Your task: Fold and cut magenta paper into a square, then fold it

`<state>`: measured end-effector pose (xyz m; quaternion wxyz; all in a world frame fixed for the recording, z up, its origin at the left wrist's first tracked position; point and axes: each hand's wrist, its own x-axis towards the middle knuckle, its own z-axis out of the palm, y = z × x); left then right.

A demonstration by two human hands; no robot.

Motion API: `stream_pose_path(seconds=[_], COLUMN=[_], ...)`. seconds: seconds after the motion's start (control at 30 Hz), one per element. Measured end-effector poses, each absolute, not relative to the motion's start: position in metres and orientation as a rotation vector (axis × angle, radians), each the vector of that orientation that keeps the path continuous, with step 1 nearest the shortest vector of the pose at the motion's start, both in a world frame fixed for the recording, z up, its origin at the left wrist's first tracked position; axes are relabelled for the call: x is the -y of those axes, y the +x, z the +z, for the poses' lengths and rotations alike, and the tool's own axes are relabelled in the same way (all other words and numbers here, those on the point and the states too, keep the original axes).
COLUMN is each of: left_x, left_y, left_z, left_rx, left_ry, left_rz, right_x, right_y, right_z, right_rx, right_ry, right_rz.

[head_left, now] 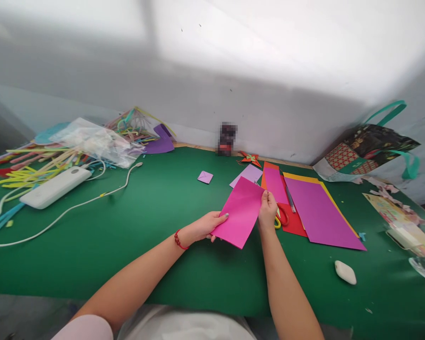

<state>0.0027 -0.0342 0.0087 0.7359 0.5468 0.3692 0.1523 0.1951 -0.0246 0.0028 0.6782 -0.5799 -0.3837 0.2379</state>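
Note:
Between my hands I hold a bright pink sheet of paper (241, 212), tilted above the green table. My left hand (208, 225) grips its lower left edge, the thumb on top and the other fingers beneath. At the upper right corner, my right hand (268, 210) pinches the sheet between thumb and fingers. Just right of that hand lie scissors (282, 216) with red and yellow handles, partly hidden by it. A small folded lilac paper square (205, 177) rests beyond the sheet, and a lilac sheet (250, 173) is partly covered behind it.
Purple paper (322, 212), a red sheet (295, 229) and a pen (290, 198) lie to the right, near a white case (345, 272). A bag (364, 146) stands back right. At left are a white power bank (60, 186), its cable and many coloured strips (38, 156).

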Motion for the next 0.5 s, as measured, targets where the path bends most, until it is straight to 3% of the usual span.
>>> stream_pose_path(seconds=[0.2, 0.5], left_x=[0.035, 0.035], left_y=[0.007, 0.010], left_z=[0.008, -0.004], left_rx=[-0.851, -1.016], left_ry=[1.364, 1.480], left_rz=[0.337, 0.460], right_x=[0.020, 0.018], right_y=[0.195, 0.193], right_z=[-0.002, -0.002], right_rx=[0.646, 0.506], right_ry=[-1.147, -1.094], right_rz=[0.746, 0.795])
